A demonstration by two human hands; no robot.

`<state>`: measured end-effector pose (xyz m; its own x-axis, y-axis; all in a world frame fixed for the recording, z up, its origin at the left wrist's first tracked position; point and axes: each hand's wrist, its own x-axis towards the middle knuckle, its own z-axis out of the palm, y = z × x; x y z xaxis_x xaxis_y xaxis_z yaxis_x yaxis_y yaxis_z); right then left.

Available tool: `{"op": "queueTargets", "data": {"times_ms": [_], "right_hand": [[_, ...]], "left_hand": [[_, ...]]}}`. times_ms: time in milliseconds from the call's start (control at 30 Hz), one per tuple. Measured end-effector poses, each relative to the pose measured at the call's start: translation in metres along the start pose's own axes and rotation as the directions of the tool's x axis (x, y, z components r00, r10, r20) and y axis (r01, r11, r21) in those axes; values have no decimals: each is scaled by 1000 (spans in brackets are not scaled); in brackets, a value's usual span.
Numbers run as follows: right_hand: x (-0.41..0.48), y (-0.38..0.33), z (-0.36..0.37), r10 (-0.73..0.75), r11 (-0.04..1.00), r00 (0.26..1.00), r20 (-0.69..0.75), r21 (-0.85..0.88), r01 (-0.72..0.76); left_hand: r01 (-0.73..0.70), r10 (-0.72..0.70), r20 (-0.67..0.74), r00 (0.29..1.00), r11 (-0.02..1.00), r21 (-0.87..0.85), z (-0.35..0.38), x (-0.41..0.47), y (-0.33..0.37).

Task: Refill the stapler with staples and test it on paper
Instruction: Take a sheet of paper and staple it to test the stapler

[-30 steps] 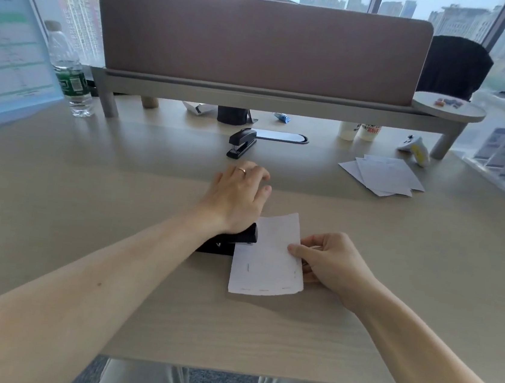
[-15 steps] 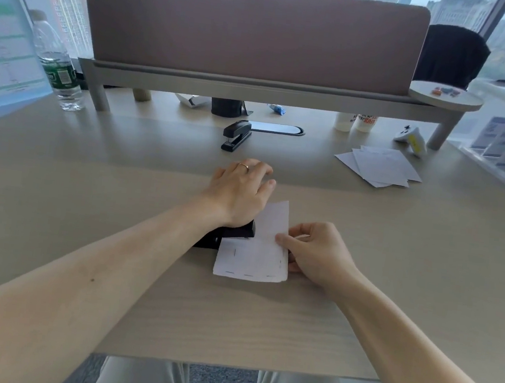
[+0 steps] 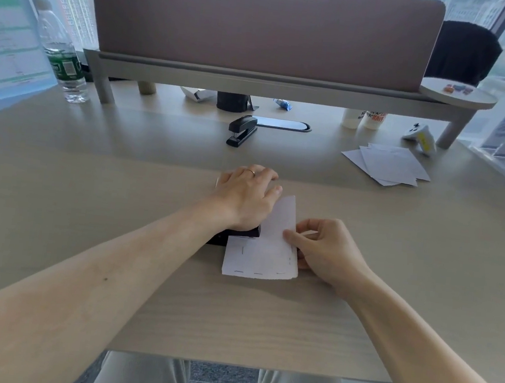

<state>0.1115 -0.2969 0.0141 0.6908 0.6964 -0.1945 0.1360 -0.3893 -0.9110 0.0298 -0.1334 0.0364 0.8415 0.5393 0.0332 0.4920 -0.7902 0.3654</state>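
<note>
A black stapler lies on the desk under my left hand, which presses flat on top of it with fingers spread. Only its near end and side show. A small stack of white paper has its left edge in the stapler's mouth. Several staples show along the paper's near edge and left side. My right hand pinches the paper's right edge between thumb and fingers.
A second black stapler stands farther back by a cable slot. Loose white sheets lie at the right. A water bottle stands at the left, next to a monitor. A shelf with a divider spans the back.
The paper has shifted left and toward me under the stapler, and more staples show along its near edge. My left hand stays pressed on the stapler.
</note>
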Motion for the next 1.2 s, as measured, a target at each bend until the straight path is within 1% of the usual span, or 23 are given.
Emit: {"op": "queueTargets", "data": {"times_ms": [100,267,833,1033,1200], "right_hand": [[1,2,1,-10,1000,1000,-12,-14,10],[1,2,1,-3,1000,1000,-12,13,4],[0,3,-1,2,1000,1000,2,15,-2],[0,3,0,-3,1000,1000,5,31,3],[2,5,0,-15,1000,1000,4,24,15]], "left_hand": [[20,-20,-10,1000,1000,0,3,1,0],[36,-36,-16,999,999,-3,3,3,0],[19,-19,-14,1000,1000,5,4,2,1],[28,-30,28,999,998,59,8,3,2],[18,-21,31,999,996,83,9,2,2]]}}
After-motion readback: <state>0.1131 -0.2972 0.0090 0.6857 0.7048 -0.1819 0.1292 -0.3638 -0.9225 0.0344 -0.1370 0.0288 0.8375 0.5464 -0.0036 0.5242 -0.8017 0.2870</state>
